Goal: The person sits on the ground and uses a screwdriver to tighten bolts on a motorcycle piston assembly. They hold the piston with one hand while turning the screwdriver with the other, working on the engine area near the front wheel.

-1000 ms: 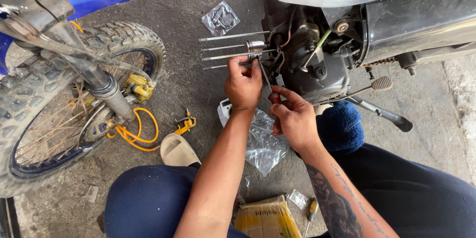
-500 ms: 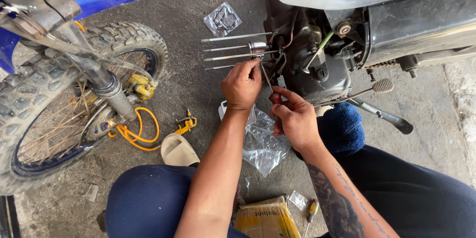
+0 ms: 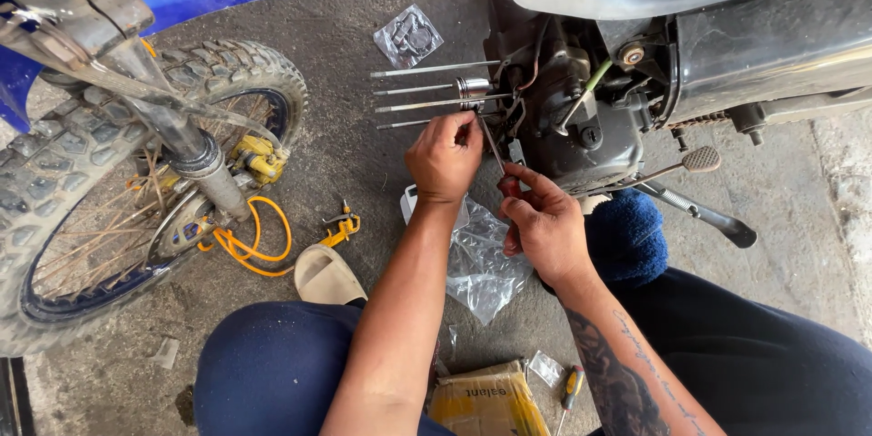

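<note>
Crouching at the open side of the motorcycle engine (image 3: 581,127), the person worked both hands at the small piston (image 3: 472,88) sitting among four long cylinder studs (image 3: 427,95) that jutted toward the concrete floor (image 3: 363,154). Left hand (image 3: 445,159) was closed, fingertips pinched at the base of the piston; exactly what it pinched was hidden behind the fingers. Right hand (image 3: 545,227) was wrapped around the red handle of a thin screwdriver (image 3: 495,159), blade angled up and left so the tip met the piston just beside the left fingertips.

Judgement on doing this step well: the tip should have stayed seated squarely, pressure light, left fingers steadying the part so nothing sprang off. The studs crowded the work, so short wrist motions suited better than levering.

Nearby:
- crumpled clear plastic bag (image 3: 486,263) on the floor under both wrists
- sealed gasket packet (image 3: 409,36) beyond the studs
- second screwdriver (image 3: 570,388), yellow-and-red handle, beside a cardboard box (image 3: 486,400) by the knees
- blue dirt bike's knobby front wheel (image 3: 118,191) at left, orange hose (image 3: 259,236) trailing from it
- tan slipper (image 3: 325,274) near the wheel
</note>
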